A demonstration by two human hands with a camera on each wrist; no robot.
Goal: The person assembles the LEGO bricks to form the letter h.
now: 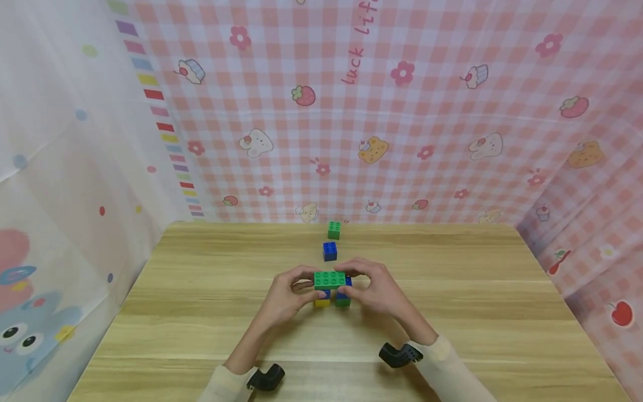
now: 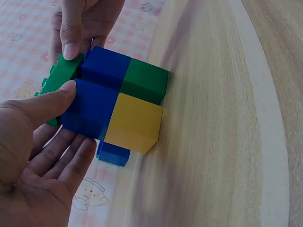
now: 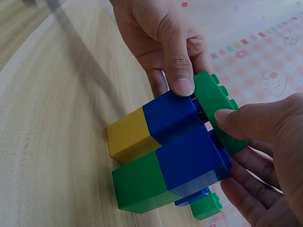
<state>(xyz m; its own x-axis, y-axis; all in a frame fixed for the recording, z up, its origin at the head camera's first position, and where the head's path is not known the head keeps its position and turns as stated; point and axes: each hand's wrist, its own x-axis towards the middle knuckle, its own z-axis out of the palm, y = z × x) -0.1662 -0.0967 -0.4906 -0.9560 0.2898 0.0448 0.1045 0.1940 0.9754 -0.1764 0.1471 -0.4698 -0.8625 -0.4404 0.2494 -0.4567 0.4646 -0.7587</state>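
In the head view a long green brick (image 1: 329, 279) lies across two stacks. One stack has a blue brick (image 2: 90, 106) over a yellow brick (image 2: 135, 122); the other has a second blue brick (image 3: 191, 158) over a smaller green brick (image 3: 141, 183). My left hand (image 1: 287, 294) grips the left stack's blue brick, thumb on its front beside the long brick's underside. With its thumb on the front, my right hand (image 1: 375, 287) pinches the long brick's right part. Blue studs and a thin gap show beneath it in the right wrist view. Fingers behind the stacks are partly hidden.
Behind the stacks, a loose blue brick (image 1: 329, 251) and a loose green brick (image 1: 334, 230) stand on the wooden table (image 1: 226, 251). A checked cloth (image 1: 341, 128) hangs at the table's back edge, with cloth at both sides too.
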